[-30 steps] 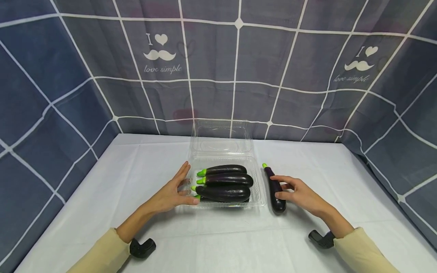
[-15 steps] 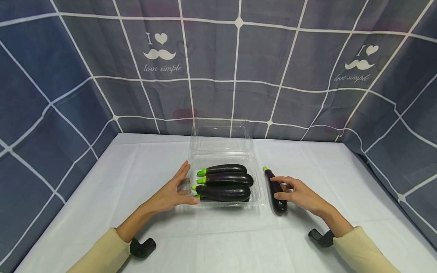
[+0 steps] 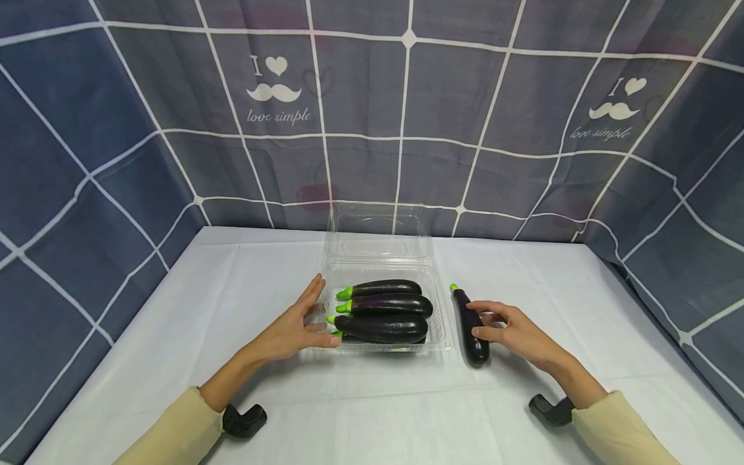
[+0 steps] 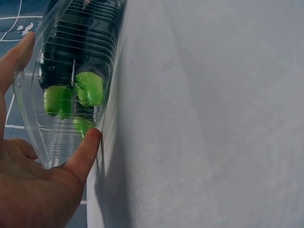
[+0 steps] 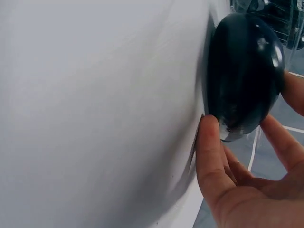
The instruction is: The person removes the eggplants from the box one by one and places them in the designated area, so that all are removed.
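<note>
A dark eggplant (image 3: 469,329) with a green stem lies on the white cloth, right of a clear hinged plastic box (image 3: 440,310). My right hand (image 3: 514,329) holds it from the right, index finger over its upper part and thumb lower down; its rounded end faces the camera in the right wrist view. Several more eggplants (image 3: 383,329) lie crosswise inside the box, green stems to the left. My left hand (image 3: 290,331) spans the left end of the box with spread, mostly straight fingers; in the left wrist view its thumb (image 4: 85,154) touches the front corner.
The clear lid (image 3: 378,242) of the box stands raised at the back. White cloth (image 3: 395,400) covers the table. A dark checked curtain (image 3: 360,97) closes off the back and sides. A black wrist mount (image 3: 244,421) sits below each hand.
The loose eggplant has shifted slightly, its stem end toward the viewer and a little right. My right hand moved a touch right with it. The left hand stays at the box.
</note>
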`<state>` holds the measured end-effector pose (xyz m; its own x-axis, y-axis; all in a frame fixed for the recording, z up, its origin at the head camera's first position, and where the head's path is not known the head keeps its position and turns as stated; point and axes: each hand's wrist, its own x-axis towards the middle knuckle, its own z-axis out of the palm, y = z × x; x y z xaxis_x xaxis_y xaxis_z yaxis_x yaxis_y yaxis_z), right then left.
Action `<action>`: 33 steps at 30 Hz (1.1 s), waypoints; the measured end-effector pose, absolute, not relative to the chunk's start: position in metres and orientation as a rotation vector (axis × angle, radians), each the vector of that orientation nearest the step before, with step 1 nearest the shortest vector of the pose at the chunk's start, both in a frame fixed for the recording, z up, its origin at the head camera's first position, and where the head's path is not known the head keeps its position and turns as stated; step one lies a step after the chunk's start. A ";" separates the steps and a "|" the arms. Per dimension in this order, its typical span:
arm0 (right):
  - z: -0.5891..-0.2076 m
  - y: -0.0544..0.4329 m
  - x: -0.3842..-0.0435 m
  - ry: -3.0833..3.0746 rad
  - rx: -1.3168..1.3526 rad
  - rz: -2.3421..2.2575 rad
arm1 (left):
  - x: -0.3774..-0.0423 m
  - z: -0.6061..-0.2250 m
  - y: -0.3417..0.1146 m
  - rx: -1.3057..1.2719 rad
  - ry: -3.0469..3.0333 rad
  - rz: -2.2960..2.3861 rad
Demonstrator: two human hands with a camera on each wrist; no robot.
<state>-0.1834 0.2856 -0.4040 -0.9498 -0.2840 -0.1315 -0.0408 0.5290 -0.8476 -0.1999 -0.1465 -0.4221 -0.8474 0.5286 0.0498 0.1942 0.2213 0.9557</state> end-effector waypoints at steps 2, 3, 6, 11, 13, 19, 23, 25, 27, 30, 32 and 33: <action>-0.405 0.286 -0.183 2.520 -0.267 -1.397 | -0.200 -0.423 -0.146 0.681 2.210 1.668; -0.405 0.287 -0.183 2.519 -0.264 -1.403 | -0.200 -0.423 -0.146 0.679 2.210 1.668; -0.406 0.286 -0.183 2.507 -0.262 -1.423 | -0.200 -0.422 -0.147 0.679 2.211 1.667; -0.405 0.285 -0.183 2.496 -0.264 -1.431 | -0.201 -0.423 -0.146 0.678 2.213 1.664; -0.406 0.284 -0.184 2.495 -0.271 -1.431 | -0.201 -0.423 -0.146 0.678 2.208 1.669; -0.407 0.284 -0.184 2.487 -0.268 -1.448 | -0.200 -0.423 -0.147 0.673 2.204 1.677; -0.406 0.287 -0.182 2.485 -0.293 -1.455 | -0.200 -0.422 -0.147 0.661 2.205 1.680; -0.406 0.288 -0.181 2.486 -0.299 -1.456 | -0.199 -0.422 -0.147 0.652 2.204 1.678; -0.405 0.290 -0.180 2.488 -0.302 -1.454 | -0.199 -0.421 -0.147 0.650 2.202 1.677; -0.405 0.291 -0.180 2.499 -0.311 -1.450 | -0.199 -0.421 -0.147 0.649 2.210 1.668; -0.404 0.292 -0.179 2.510 -0.315 -1.442 | -0.199 -0.422 -0.147 0.654 2.212 1.667; -0.404 0.292 -0.179 2.515 -0.317 -1.441 | -0.199 -0.422 -0.147 0.657 2.213 1.666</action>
